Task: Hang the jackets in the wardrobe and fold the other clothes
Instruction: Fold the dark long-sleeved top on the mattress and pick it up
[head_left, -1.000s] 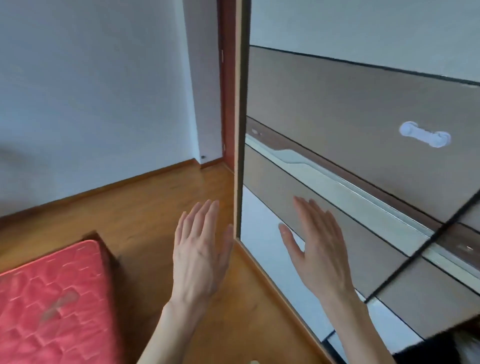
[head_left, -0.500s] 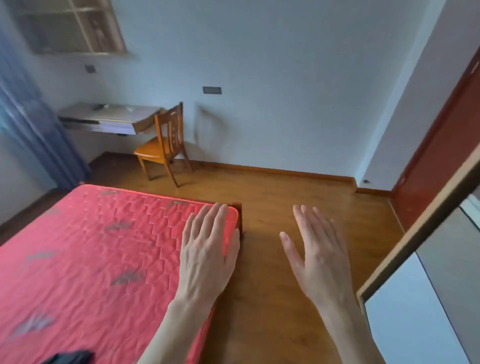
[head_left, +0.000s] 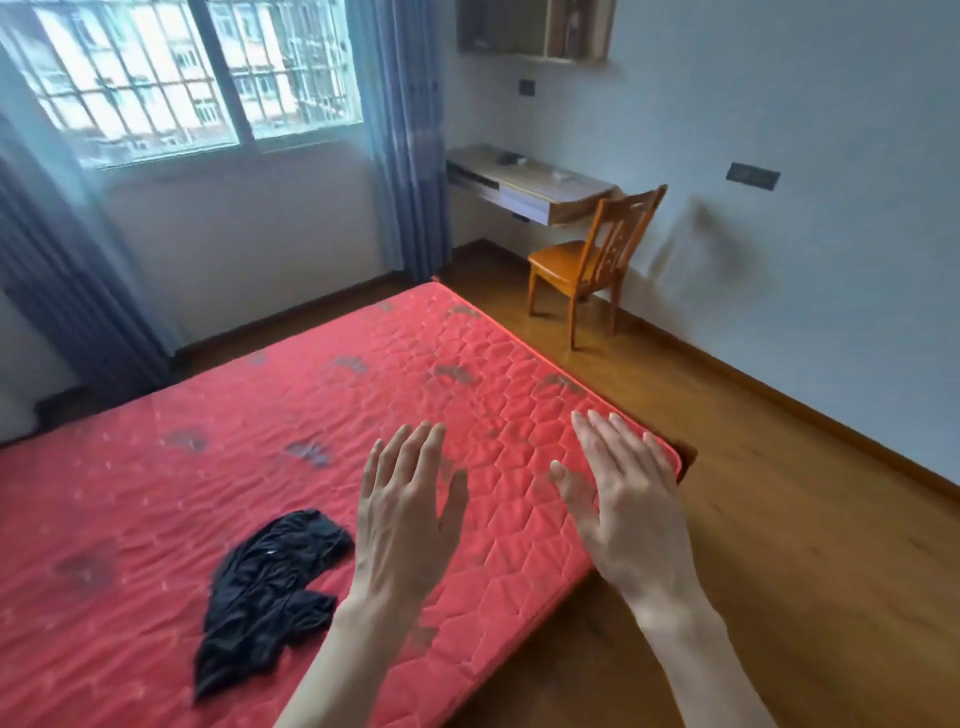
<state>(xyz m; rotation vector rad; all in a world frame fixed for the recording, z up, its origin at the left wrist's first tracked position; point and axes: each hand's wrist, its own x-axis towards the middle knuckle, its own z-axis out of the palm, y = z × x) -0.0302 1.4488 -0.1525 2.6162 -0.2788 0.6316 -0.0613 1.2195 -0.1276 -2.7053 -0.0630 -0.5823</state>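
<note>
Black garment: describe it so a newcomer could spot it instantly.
Start at the red quilted mattress filling the lower left. Near its front edge, just left of the left hand, lies the black garment, crumpled. It is the only clothing visible on the mattress.

No text, label, brand, number or sign can be read anywhere in view.

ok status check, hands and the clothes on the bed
Left hand and right hand open, holding nothing, raised over the red mattress. Black garment crumpled, unfolded, beside the left hand. Nothing in the way.
</note>
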